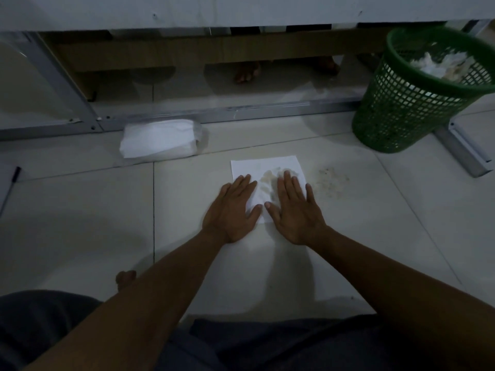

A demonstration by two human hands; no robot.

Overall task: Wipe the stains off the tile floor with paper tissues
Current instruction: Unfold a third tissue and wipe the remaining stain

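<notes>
Our left hand [232, 210] and right hand [293, 210] press flat, fingers straight, on the thin white paper tissue [267, 170] spread over the pale tile floor [80, 210]. Damp, it should tear easily; a brownish speckled stain [330, 180] remains just right.

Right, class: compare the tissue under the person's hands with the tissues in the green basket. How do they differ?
The tissue under the hands lies spread flat on the tile floor; the tissues in the green basket are crumpled in a heap. The flat tissue is being pressed by the left hand and the right hand; the basket tissues lie untouched. Both are white paper with brownish marks.
</notes>
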